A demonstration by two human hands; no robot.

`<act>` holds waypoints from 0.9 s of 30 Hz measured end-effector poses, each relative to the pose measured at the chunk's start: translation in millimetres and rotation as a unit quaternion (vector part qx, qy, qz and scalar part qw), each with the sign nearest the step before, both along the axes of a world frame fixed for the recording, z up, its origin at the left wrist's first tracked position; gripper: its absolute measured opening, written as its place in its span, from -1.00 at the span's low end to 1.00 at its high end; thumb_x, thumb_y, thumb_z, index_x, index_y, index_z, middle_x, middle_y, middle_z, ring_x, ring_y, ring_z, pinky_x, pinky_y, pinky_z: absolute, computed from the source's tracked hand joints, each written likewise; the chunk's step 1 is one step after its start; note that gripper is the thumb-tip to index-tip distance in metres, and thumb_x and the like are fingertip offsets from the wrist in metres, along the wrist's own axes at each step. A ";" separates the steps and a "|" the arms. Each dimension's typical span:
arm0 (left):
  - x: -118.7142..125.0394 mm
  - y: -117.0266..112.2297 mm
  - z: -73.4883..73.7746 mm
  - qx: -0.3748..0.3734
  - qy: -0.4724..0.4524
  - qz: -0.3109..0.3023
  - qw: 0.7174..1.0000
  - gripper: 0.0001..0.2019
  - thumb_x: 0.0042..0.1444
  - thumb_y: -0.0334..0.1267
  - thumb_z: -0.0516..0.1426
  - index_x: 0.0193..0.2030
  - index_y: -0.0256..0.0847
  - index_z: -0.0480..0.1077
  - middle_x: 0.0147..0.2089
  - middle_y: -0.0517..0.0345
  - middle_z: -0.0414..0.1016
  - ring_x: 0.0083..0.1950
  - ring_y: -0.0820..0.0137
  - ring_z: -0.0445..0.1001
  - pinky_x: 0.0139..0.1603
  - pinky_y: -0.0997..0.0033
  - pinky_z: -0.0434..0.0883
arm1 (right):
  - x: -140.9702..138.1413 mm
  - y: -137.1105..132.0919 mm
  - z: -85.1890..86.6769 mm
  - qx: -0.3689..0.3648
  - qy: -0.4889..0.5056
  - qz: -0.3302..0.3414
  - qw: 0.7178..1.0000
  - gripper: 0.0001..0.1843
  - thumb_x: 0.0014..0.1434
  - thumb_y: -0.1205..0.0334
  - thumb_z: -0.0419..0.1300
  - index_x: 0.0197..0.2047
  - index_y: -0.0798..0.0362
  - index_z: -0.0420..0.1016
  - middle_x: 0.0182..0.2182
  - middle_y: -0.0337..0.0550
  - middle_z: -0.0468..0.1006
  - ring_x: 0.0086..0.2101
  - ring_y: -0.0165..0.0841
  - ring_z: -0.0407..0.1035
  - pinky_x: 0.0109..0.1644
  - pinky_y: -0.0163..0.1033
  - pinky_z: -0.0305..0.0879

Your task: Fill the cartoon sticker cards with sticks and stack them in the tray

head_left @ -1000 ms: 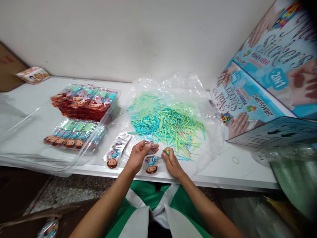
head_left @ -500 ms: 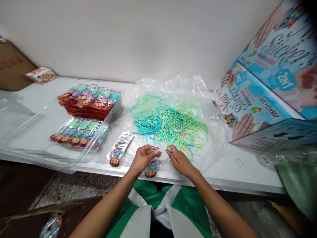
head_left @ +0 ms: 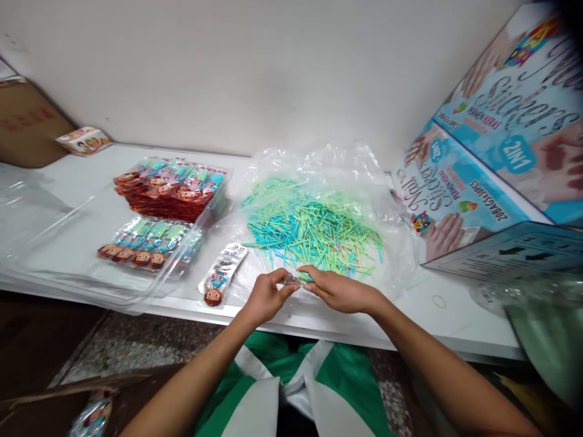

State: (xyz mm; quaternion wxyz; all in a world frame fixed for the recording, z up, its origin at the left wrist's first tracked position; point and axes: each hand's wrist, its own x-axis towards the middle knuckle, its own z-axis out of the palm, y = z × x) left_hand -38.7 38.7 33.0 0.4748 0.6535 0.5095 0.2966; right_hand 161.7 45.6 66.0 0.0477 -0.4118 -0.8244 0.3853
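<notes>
My left hand (head_left: 266,296) pinches the open top of a small clear packet (head_left: 289,280) near the table's front edge. My right hand (head_left: 334,289) pinches a green stick (head_left: 306,277) with its end at the packet's mouth. Both hands meet just in front of a heap of blue and green sticks (head_left: 314,227) lying on a crumpled clear plastic bag (head_left: 328,164). To the left of my left hand lies a flat packet with a cartoon face (head_left: 221,274).
A clear tray (head_left: 54,249) at the left holds stacks of filled cartoon packets (head_left: 170,188) and a row of them (head_left: 146,246). Blue "Nail Stickers" boxes (head_left: 492,139) stand at the right. A small box (head_left: 84,140) and a cardboard carton (head_left: 27,124) sit far left.
My hands have come together: the right hand moved left with the stick to the packet's mouth. The packet that hung down below my left hand is now hidden behind the hands.
</notes>
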 end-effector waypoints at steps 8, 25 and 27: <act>-3.2 0.3 -5.0 0.129 0.107 -0.101 0.981 -0.83 0.14 -0.20 0.03 -0.36 -0.22 0.36 -0.42 0.19 0.45 -0.39 0.43 0.40 -0.35 0.49 0.23 | 2.0 4.5 3.5 -0.016 -0.060 0.072 0.995 -0.50 0.28 0.07 -0.14 0.21 0.12 0.05 -0.19 0.08 0.49 -0.24 -0.19 0.40 -0.25 -0.23 0.21; -1.4 0.3 -4.5 0.079 0.058 -0.144 0.985 -0.85 0.13 -0.20 0.04 -0.32 -0.23 0.33 -0.39 0.20 0.45 -0.35 0.43 0.41 -0.34 0.51 0.24 | 8.8 19.9 5.4 -0.141 -0.013 0.137 0.980 -0.34 0.27 0.03 -0.17 0.31 0.27 -0.13 -0.42 -0.11 0.43 -0.39 -0.38 0.29 -0.29 -0.31 0.21; -0.9 -0.2 -4.7 0.079 0.056 -0.140 0.985 -0.85 0.13 -0.20 0.04 -0.32 -0.23 0.34 -0.39 0.20 0.45 -0.34 0.43 0.41 -0.32 0.51 0.25 | 9.5 20.0 7.8 -0.149 0.008 0.157 0.976 -0.41 0.28 0.05 -0.18 0.25 0.25 0.01 -0.46 -0.16 0.39 -0.44 -0.41 0.25 -0.32 -0.34 0.19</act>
